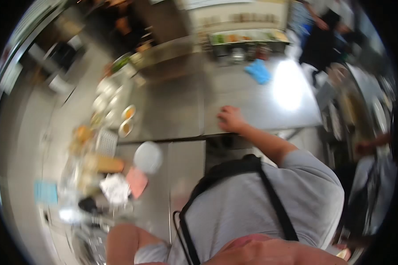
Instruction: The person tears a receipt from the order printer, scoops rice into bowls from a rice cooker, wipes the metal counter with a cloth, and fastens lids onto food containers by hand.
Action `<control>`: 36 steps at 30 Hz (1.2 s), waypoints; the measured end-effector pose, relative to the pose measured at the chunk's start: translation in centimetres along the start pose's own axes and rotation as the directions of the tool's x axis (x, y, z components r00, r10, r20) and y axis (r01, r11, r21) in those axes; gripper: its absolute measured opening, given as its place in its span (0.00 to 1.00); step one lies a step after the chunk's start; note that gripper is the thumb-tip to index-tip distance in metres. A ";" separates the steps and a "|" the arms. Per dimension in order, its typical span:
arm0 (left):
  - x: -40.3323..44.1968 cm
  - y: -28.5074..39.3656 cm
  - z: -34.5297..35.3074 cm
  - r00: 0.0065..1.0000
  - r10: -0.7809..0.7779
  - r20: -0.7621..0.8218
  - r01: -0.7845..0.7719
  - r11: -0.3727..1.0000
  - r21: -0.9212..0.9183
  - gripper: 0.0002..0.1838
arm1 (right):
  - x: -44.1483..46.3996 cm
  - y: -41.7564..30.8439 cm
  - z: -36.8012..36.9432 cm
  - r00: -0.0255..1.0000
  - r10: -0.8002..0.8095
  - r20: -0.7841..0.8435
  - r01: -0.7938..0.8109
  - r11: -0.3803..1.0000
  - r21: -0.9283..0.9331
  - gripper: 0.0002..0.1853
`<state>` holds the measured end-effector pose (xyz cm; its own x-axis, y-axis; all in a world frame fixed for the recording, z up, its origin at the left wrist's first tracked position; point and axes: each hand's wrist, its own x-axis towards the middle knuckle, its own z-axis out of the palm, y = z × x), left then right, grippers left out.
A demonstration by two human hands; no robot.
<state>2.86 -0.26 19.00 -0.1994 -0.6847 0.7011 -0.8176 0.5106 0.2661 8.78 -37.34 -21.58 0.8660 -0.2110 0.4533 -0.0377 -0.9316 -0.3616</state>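
My right hand (231, 118) rests on the steel worktop (172, 106) close to its front edge, fingers curled in. Nothing shows in its grasp, though the picture is blurred. Farther back on the same steel surface lies a crumpled blue cloth (258, 71). Of my left side only part of the bare arm (123, 243) shows at the bottom; the left hand is out of sight. Left of my body are a round whitish lid or bowl (148, 157), a pink cloth (137, 182) and a crumpled white cloth or paper (115, 188).
Small cups with orange contents (128, 112), a white grater-like container (106, 141) and bottles line the left side. A tray of colourful ingredients (247, 37) stands at the back. Other people (323, 39) are at the back right and a co-worker's arm (373, 143) at the right.
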 end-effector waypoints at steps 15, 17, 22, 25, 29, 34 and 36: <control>0.3 2.7 -0.6 0.965 0.130 -0.227 -0.177 0.964 -0.197 0.13 | 0.5 -0.6 -1.2 0.994 0.061 0.090 -0.060 0.998 -0.009 0.17; 0.5 2.1 -0.8 0.963 0.141 -0.228 -0.189 0.960 -0.207 0.13 | 0.6 -0.5 -1.1 0.995 0.057 0.087 -0.057 0.998 -0.010 0.16; 1.8 -0.4 -1.7 0.958 0.161 -0.238 -0.212 0.954 -0.210 0.13 | 0.8 -0.4 -0.9 0.993 0.077 0.095 -0.076 0.997 -0.015 0.16; 3.0 -3.5 -3.3 0.943 0.167 -0.289 -0.214 0.967 -0.140 0.13 | 1.6 -0.5 -1.6 0.984 0.091 0.154 -0.092 0.996 -0.001 0.16; 4.9 -12.1 -8.9 0.839 0.050 -0.541 0.087 0.971 0.224 0.13 | 4.6 0.8 -2.0 0.949 0.082 0.305 -0.104 0.993 0.057 0.16; 4.9 -27.8 -18.6 0.587 -0.351 -0.730 0.798 0.406 0.446 0.13 | 11.0 2.3 1.7 0.954 0.010 0.299 -0.066 0.982 0.178 0.15; 3.0 -33.8 -22.0 0.547 -0.406 -0.732 0.834 0.187 0.519 0.18 | 13.6 2.0 4.8 0.957 -0.050 0.287 -0.023 0.969 0.244 0.15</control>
<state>41.83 -8.12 26.68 0.6186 -0.2009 0.7596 -0.5998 -0.7451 0.2914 22.86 -40.69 -20.07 0.9735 -0.0703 0.2175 0.0655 -0.8260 -0.5599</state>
